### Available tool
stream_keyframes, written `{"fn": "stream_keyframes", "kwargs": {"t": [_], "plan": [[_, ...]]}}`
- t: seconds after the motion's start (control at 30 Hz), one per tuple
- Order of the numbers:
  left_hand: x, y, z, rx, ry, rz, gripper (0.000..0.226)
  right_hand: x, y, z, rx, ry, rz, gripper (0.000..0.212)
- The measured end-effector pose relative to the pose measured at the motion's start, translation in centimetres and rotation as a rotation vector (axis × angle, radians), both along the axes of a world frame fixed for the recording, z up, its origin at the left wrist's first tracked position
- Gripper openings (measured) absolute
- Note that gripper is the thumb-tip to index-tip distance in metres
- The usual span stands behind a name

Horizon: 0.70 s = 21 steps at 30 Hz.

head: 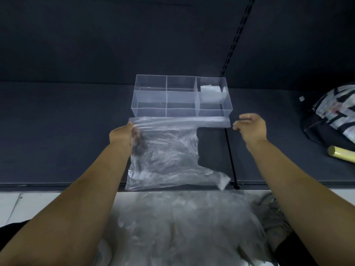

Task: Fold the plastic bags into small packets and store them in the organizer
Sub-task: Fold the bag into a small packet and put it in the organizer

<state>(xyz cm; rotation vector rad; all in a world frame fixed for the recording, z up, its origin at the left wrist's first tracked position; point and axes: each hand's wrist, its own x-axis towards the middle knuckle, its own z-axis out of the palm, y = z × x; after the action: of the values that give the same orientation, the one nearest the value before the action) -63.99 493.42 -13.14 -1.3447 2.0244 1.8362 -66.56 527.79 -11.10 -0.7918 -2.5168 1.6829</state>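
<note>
Lying spread on the dark surface [67,131] in the head view is a clear bag [167,150], thin, translucent and heavily crinkled. Its body runs from just in front of the organizer [181,95] to the near edge of the surface. Two handle strips point to the right. The far one is a long flat band along the organizer's front wall, and the near one ends in a whitish, crumpled tip at the surface's edge.

The left hand [123,135] grips the bag's far left corner. The thumb lies on top, and the fingers show as a dark blur through the plastic beneath. The right hand [251,127] hovers just beside the right end of the far strip. Its fingers are loosely curled, it holds nothing, and it does not touch the bag.

The organizer is a clear box split into three columns and two rows. A white folded packet [210,90] sits in the right column, apparently in the far compartment. The other compartments show only their clear walls.

Nearer the person, below the surface's edge, lies a pile [182,227] of more clear, rumpled plastic. At far right a patterned backpack [330,116] rests on the surface with a yellow roll [342,153] just in front of it. Pale floor [28,204] shows at lower left.
</note>
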Motion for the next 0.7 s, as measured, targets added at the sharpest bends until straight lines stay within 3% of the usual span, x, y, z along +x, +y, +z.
{"fn": "stream_keyframes", "kwargs": {"t": [0.1, 0.27, 0.33, 0.47, 0.6, 0.7], "plan": [[1.8, 0.3, -0.1, 0.058, -0.001, -0.007, 0.035, 2.7, -0.6, -0.3, -0.019, -0.058, 0.024, 0.008], [7.0, 0.1, 0.2, 0.171, -0.025, -0.065, 0.033, 9.7, -0.7, -0.3, -0.189, -0.384, 0.409, 0.034], [9.3, 0.2, 0.0, 0.153, -0.063, -0.074, 0.03, 11.4, -0.3, -0.6, -0.223, -0.358, 0.562, 0.034], [13.0, 1.4, -0.7, 0.068, -0.092, -0.087, 0.025, 12.5, -0.3, -1.1, -0.03, -0.309, 0.682, 0.015], [13.8, 3.4, -0.7, -0.047, -0.218, -0.21, 0.029, 12.4, -0.3, -1.2, 0.002, -0.3, 0.697, 0.028], [13.3, 3.7, -0.9, -0.046, -0.221, -0.169, 0.028, 12.1, 0.4, -0.7, -0.003, -0.311, 0.714, 0.032]]}}
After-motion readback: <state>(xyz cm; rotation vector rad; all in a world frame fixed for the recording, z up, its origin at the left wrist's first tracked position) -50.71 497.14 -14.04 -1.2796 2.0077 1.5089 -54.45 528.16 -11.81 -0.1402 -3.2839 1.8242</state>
